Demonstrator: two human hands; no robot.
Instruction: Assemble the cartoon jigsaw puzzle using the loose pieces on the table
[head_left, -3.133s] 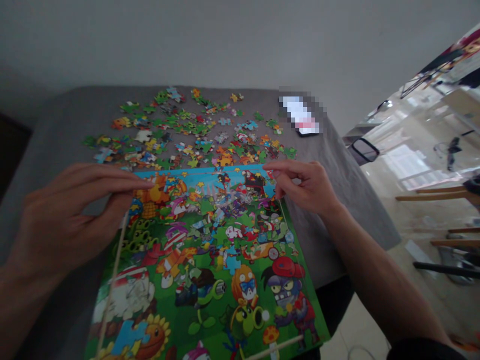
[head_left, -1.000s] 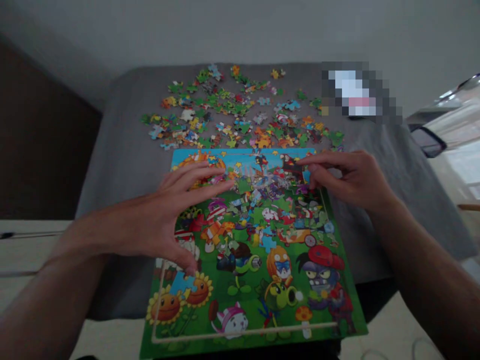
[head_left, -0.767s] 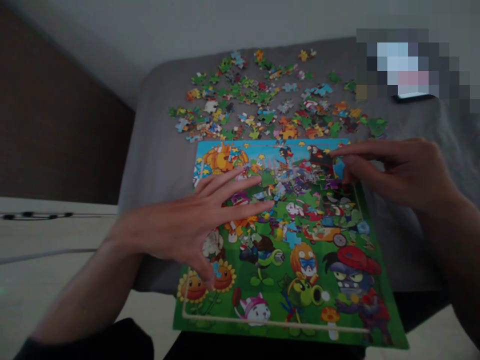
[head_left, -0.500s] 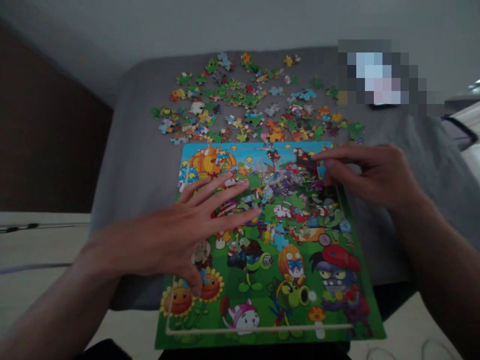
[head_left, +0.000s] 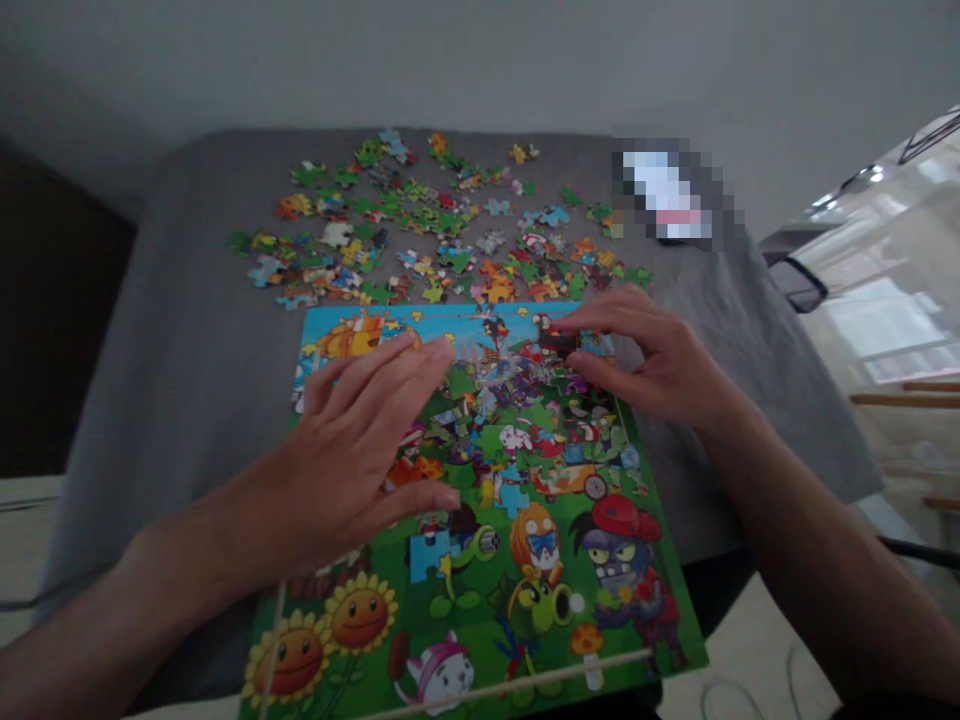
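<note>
A cartoon jigsaw puzzle board [head_left: 480, 600] lies in front of me, its upper half crowded with puzzle pieces. My left hand [head_left: 375, 430] is over the board's left side, palm down and fingers stretched, with nothing visible in its grasp. Just below its thumb, a light-blue puzzle piece [head_left: 430, 556] shows over the printed green plant. My right hand [head_left: 645, 350] is at the upper right corner, thumb and forefinger apart on either side of a dark pirate-bird picture [head_left: 556, 338]. Its fingertips seem to touch the board there. Another blue piece [head_left: 513, 494] sits mid-board.
Many loose puzzle pieces [head_left: 450, 225] are spread on the grey cloth-covered table [head_left: 195, 300] beyond the board. A blurred-out device [head_left: 667, 195] lies at the back right, near the wall. Dark-rimmed glasses or a loop [head_left: 799, 285] show beyond the table's right edge.
The view has shifted right. My left hand has moved up, away from the sunflowers, and a blue piece now shows below its thumb. My right thumb and forefinger remain by the pirate bird.
</note>
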